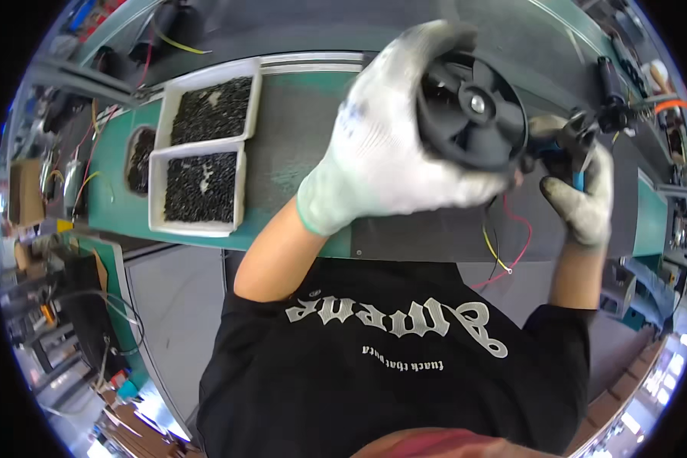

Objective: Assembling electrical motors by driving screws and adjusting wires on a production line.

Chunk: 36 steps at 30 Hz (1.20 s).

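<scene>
My left hand [393, 141], in a white knitted glove with a pale green cuff, is wrapped round a black fan [473, 114] with a round housing and several blades. The fan is lifted above the bench, its blade side toward me. Red, yellow and black wires [520, 243] hang below it, one ending in a ring terminal. Right of the fan, my gloved right hand [584, 204] is closed round a dark hand tool [576, 137] with a blue part. Its front end lies near the fan's edge; blur hides its exact kind and whether it touches.
Two white trays [240, 187] with small black parts, seemingly screws, stand on the bench at left. Beside them is a round opening [139, 160] with dark pieces. Wired dark units lie at the far left. A dark cylindrical thing [609, 80] sits at far right near an orange strip [672, 105].
</scene>
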Tool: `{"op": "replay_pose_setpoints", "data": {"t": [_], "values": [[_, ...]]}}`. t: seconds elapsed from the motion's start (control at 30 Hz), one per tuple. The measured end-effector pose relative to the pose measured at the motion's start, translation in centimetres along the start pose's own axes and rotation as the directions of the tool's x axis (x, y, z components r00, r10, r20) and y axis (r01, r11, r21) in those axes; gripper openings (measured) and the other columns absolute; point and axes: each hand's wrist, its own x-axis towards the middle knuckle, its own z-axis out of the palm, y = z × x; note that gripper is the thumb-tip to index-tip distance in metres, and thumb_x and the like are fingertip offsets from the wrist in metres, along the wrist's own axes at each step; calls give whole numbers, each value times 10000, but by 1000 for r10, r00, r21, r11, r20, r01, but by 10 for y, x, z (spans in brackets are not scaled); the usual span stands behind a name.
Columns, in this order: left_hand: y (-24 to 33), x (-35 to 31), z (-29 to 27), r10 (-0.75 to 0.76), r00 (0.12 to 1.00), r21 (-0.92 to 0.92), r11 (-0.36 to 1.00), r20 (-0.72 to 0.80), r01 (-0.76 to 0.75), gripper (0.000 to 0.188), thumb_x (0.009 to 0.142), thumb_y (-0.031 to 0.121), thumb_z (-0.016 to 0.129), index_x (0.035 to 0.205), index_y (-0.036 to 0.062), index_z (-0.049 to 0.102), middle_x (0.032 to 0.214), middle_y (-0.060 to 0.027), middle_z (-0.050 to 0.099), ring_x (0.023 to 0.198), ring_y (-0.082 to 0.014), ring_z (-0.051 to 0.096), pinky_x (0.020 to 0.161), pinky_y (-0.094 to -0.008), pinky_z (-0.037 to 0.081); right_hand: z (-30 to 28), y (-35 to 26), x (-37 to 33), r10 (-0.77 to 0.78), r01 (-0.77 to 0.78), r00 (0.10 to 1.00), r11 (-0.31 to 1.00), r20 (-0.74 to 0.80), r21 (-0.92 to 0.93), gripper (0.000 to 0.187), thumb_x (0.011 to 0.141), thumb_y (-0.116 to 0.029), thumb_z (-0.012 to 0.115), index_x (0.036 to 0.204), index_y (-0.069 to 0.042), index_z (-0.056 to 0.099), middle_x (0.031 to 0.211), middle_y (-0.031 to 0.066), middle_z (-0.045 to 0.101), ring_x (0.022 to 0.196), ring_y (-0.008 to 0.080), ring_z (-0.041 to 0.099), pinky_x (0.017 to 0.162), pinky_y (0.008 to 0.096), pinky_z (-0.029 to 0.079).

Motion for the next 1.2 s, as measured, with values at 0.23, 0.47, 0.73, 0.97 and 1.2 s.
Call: {"op": "replay_pose_setpoints", "data": {"t": [0.23,0.47,0.73,0.97,1.2], "values": [[2,1,8,154,971,-366,906,-182,-213,410,896,301,606,1146,-23,579,1042,-202,658,971,-265,647,861,-341,500,-15,-64,29,-6,156,978,690,209,-707,576,622,-40,533,1183,66,610,1069,182,621,1009,263,603,923,357,449],[-11,-25,-5,349,937,-111,932,15,-346,797,488,276,953,1107,-43,566,994,-145,618,959,-287,590,838,-412,505,-6,-51,45,-119,346,928,622,352,-702,504,688,-124,605,1165,37,628,975,182,625,945,278,607,852,371,469],[-17,-13,-7,394,919,-191,900,-25,-391,723,405,322,979,903,-51,611,925,-124,614,906,-283,626,796,-345,515,-45,50,43,-340,229,940,594,17,-771,465,844,-202,692,1256,-11,588,1225,178,601,1118,271,594,972,375,459],[-18,-17,-12,103,993,-385,916,-52,-115,860,411,267,958,1083,-50,524,1087,-193,614,1019,-337,630,819,-378,522,-16,142,-2,-247,-19,950,559,-189,-829,578,779,-267,726,1265,1,563,1250,238,572,1147,384,562,969,426,462],[13,-9,25,138,986,155,980,-91,-123,487,659,182,808,1063,17,591,1147,-204,556,1004,-355,588,846,-416,491,45,128,-8,266,-244,929,963,-256,114,692,791,-346,732,1305,39,474,1236,169,562,1125,293,561,983,402,446]]}}
